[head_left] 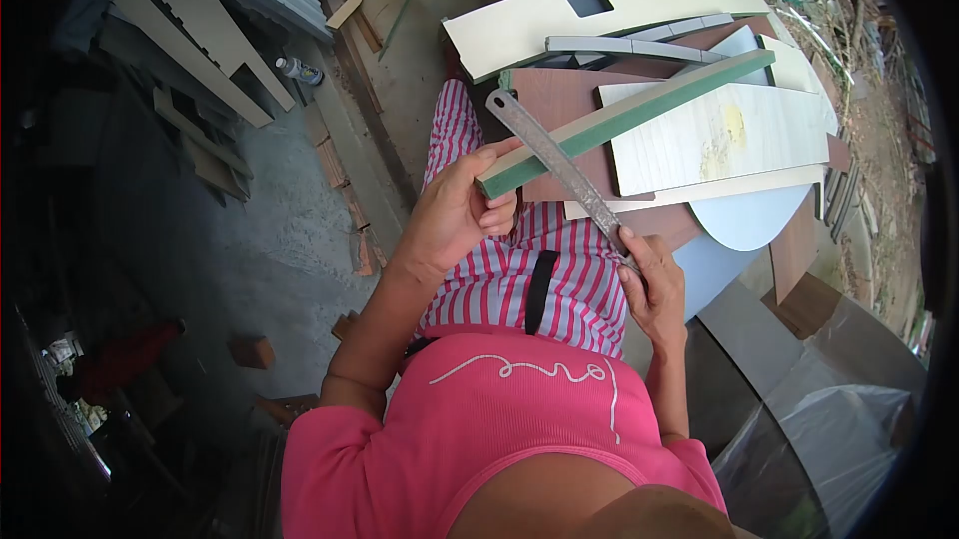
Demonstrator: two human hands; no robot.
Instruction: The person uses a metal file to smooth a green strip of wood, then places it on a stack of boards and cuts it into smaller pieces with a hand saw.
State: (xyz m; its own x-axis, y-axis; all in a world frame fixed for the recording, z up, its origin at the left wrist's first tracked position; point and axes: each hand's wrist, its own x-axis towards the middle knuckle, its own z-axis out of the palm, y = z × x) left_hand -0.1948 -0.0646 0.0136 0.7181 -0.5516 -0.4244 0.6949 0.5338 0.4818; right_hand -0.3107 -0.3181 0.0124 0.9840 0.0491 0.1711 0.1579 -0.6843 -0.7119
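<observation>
Long metal file (559,165) laid diagonally across a green-edged strip (644,107), lower end gripped in the right hand (654,291); strip's near end clasped by the left hand (452,217), over striped trousers (479,284), cut boards (714,134) piled beyond.

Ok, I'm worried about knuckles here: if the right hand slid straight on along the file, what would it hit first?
The right hand would most likely meet the green-edged strip, where the file lies across it, close to the left hand's fingers gripping its end. Depth is hard to judge.
</observation>
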